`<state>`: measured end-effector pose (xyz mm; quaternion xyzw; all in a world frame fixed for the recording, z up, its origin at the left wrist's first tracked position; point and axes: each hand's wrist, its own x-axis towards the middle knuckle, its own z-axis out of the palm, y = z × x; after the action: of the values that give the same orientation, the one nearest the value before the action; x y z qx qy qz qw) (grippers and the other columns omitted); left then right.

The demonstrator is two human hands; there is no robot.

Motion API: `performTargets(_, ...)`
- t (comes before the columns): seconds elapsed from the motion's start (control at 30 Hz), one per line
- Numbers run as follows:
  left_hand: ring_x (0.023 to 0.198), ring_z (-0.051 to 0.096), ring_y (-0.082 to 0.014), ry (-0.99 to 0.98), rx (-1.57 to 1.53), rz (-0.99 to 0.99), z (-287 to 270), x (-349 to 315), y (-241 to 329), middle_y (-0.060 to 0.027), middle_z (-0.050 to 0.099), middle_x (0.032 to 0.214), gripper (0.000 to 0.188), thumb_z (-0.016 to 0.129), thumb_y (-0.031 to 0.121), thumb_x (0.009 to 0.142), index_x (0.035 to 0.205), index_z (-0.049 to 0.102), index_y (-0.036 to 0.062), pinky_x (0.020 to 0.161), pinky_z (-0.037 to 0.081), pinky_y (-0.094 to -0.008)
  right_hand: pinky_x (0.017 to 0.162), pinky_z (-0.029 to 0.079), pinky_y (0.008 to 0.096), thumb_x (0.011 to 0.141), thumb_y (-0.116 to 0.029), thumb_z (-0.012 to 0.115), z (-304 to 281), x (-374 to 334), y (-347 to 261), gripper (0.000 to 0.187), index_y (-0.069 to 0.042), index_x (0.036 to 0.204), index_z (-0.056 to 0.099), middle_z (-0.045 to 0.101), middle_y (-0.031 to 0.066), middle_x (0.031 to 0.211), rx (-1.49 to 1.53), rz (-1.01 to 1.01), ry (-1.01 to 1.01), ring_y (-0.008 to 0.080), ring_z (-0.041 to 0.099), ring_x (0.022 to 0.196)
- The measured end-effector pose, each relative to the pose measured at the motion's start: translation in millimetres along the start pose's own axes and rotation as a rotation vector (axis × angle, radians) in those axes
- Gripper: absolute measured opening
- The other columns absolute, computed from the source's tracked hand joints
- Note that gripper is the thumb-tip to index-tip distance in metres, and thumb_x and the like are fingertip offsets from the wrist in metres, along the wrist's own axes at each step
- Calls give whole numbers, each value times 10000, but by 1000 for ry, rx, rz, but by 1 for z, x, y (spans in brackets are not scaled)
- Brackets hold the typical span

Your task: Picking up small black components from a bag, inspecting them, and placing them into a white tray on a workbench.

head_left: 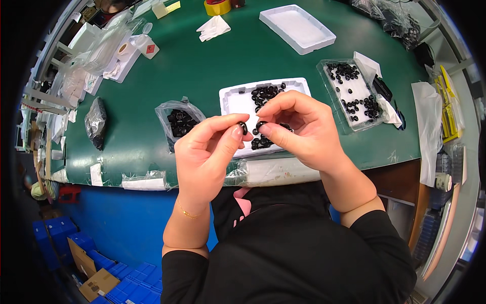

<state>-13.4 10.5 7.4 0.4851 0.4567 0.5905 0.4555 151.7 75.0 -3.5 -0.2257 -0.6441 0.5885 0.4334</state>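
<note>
Between the thumb and forefinger of my left hand (207, 147) is a small black oval part (244, 128). My right hand (304, 129) pinches another small black part (260, 125) a short way to its right, partly hidden by the thumb. Both hands are raised over a white plastic tray (231, 105) that holds many loose black parts (266, 93). An opened clear bag (179, 119) full of similar black parts lies left of the tray. To the right stands a clear tray (349, 96) with more black parts spread on a white lining.
The green table (202, 61) also bears a white shallow tray (297, 29), a white glove (213, 28), yellow tape (217, 7) and a filled bag (96, 123). A white plastic bottle (145, 44) stands far left. Blue crates (136, 283) sit on the floor at lower left.
</note>
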Motion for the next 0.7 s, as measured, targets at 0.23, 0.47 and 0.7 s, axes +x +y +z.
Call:
performTargets(0.23, 751, 595, -122, 1, 41, 130, 1, -10, 9, -89, 626, 837, 181, 600, -82, 776, 955, 612, -59, 672, 474, -222, 724, 486, 252, 742, 89, 623, 8, -7, -15, 232, 39, 961, 564, 577, 76, 880, 45, -97, -4, 121, 569, 801)
performTargets(0.47, 714, 564, -100, 48, 160, 230, 4, -13, 10, -85, 617, 830, 184, 630, -99, 741, 919, 604, -63, 646, 449, -213, 731, 490, 260, 735, 100, 618, 11, -8, -17, 229, 44, 952, 567, 580, 97, 881, 95, -89, -1, 131, 571, 810)
performTargets(0.7, 721, 551, -95, 83, 48, 146, 4, -16, 9, -66, 602, 814, 179, 635, -95, 743, 903, 575, -45, 651, 440, -209, 732, 489, 264, 739, 111, 607, 10, -7, -11, 180, 49, 905, 579, 582, 111, 885, 149, -111, -41, 150, 572, 830)
